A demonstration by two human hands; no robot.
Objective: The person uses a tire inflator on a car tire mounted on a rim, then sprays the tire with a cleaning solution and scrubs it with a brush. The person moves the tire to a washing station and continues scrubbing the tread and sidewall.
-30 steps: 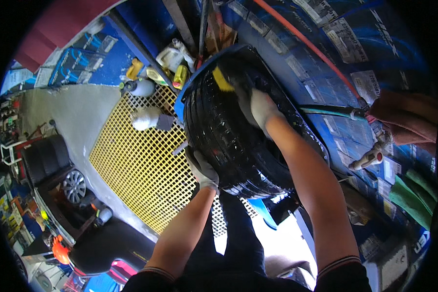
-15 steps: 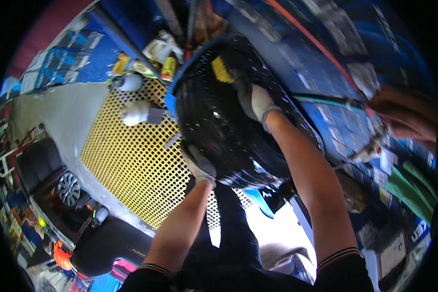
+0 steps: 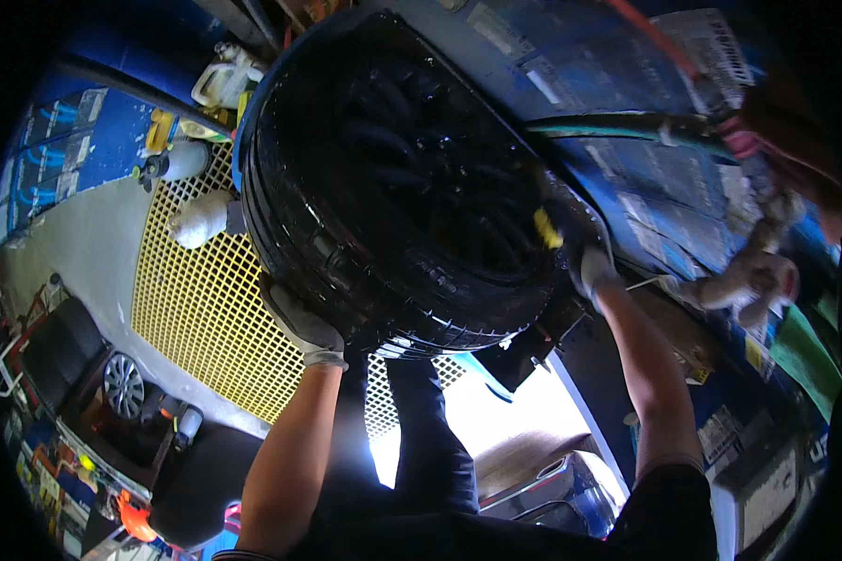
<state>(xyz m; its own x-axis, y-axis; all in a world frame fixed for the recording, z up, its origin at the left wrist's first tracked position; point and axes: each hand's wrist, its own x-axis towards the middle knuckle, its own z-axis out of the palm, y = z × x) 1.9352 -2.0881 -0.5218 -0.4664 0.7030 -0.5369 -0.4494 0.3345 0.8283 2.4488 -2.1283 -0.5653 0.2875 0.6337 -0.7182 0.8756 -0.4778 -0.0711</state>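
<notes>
A wet black tyre on a dark multi-spoke wheel fills the middle of the view, its spoked face tilted up toward me. It sits in a blue tub, whose rim shows at the upper left. My left hand, in a grey work glove, grips the tyre's near left side at the tread, its fingertips partly hidden. My right hand, gloved too, is closed on a dark brush with yellow bristles. The brush is at the right edge of the wheel face; motion blurs it, and its handle is mostly hidden.
Yellow floor grating lies left of the tub, with a white-headed brush and a grey spray bottle on it. A green hose runs along the right. Another wheel stands at far left.
The wheel has turned from tread up to showing its spoked face. My right hand with the brush has moved right and nearer; my left hand has shifted left along the tyre.
</notes>
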